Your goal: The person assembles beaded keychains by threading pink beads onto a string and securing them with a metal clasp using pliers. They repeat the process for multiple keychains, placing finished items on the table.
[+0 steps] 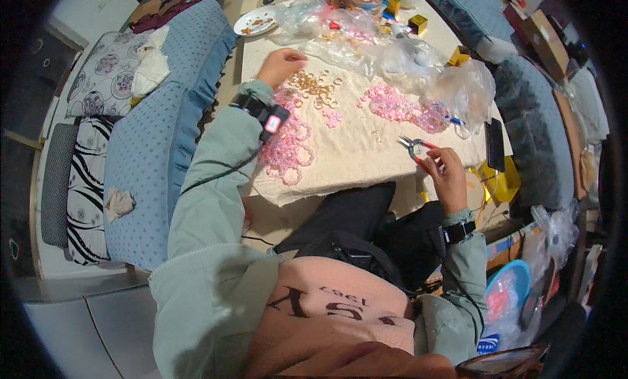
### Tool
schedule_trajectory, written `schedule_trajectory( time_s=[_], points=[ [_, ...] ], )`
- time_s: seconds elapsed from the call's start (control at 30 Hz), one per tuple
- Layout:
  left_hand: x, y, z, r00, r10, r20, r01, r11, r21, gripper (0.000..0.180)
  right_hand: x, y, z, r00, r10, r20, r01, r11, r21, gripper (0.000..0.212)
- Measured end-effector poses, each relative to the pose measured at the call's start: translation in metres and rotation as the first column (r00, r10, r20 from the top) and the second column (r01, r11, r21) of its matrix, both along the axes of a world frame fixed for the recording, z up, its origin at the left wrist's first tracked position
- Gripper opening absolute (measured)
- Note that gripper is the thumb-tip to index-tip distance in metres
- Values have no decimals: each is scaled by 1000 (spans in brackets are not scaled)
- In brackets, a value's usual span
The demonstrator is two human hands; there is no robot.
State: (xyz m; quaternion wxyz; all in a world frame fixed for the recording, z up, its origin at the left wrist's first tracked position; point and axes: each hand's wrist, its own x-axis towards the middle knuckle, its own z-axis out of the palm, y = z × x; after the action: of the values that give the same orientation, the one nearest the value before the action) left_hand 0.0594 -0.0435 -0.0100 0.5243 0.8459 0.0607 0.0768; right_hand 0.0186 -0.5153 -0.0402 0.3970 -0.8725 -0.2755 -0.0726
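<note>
My right hand [448,176] grips a pair of red-handled pliers [415,148] above the front right of the cloth, their jaws parted and pointing up and left. At the far left of the cloth, my left hand [281,66] has its fingers drawn together; anything in them is too small to make out. Just right of it lies a pile of gold rings [315,88]. Pink beaded bracelets [286,147] are heaped below my left wrist. A small pink bead cluster [332,117] sits mid-cloth, and more pink beads [389,103] are spread to its right. Several tiny gold pieces [377,136] lie near the pliers' tips.
A cream cloth [314,176] covers the near tabletop. Clear plastic bags [412,62] crowd the back, with a white plate [256,20] at far left. A dark phone [494,145] lies at the right edge. Blue sofas [160,130] flank the table.
</note>
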Motion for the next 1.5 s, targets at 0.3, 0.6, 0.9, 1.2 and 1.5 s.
schedule_trajectory(
  time_s=[0.3,0.6,0.9,1.2,1.5],
  points=[
    [16,-151,-44,984,-177,-1,167,930,327,25,-9,-9,2,978,25,206,0,993,-119,16],
    [23,-205,-54,949,-148,278,-15,861,509,23,-7,-10,-8,983,65,174,-51,995,-83,15],
    [33,-210,-56,910,-266,319,-14,748,663,15,-10,-8,-6,983,54,173,-45,997,-57,14],
    [6,-187,-35,994,-28,110,65,935,-350,15,-8,-5,0,985,-15,174,13,1000,16,16],
    [-87,-201,-22,978,-208,-3,150,717,-681,22,-12,49,24,856,323,-404,-118,883,455,24]
  ],
)
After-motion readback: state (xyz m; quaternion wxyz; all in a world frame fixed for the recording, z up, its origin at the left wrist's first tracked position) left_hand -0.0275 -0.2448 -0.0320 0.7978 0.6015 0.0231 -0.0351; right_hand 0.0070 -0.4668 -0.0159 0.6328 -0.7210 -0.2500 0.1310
